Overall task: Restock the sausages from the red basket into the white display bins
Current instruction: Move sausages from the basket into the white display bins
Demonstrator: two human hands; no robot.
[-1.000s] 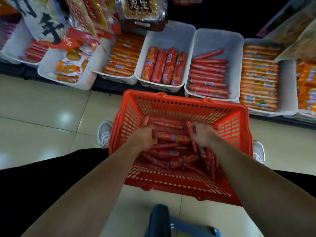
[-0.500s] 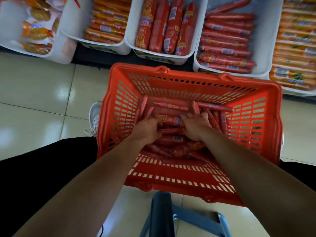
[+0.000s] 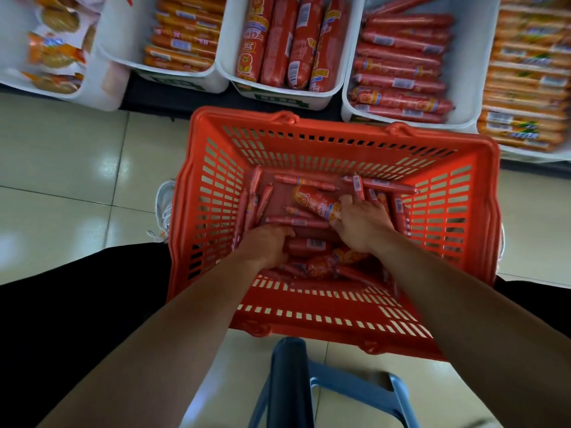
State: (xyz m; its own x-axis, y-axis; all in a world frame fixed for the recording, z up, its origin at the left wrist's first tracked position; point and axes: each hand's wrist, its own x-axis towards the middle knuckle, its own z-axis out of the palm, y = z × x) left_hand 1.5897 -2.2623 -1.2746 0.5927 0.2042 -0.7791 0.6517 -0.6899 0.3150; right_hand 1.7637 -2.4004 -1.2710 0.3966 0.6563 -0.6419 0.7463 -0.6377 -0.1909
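The red basket (image 3: 336,134) stands on the floor in front of me, with several red sausages (image 3: 304,181) loose in its bottom. Both my hands are down inside it. My left hand (image 3: 265,247) curls over a sausage with a barcode label (image 3: 309,244). My right hand (image 3: 363,225) rests on a thick sausage with a yellow label (image 3: 315,201), fingers against it. Beyond the basket stand white display bins: one with thick red sausages (image 3: 287,41) and one with thinner red sausages (image 3: 401,66).
More white bins hold orange-wrapped sausages at the left (image 3: 182,35) and far right (image 3: 528,72), and snack packs (image 3: 55,54) farther left. A blue stool (image 3: 309,381) is below the basket. A white shoe (image 3: 163,208) sits left of the basket on the tiled floor.
The camera has tilted down and closer to the basket. Both hands have dug deeper among the sausages, and the thick yellow-labelled sausage now lies uncovered by my right hand.
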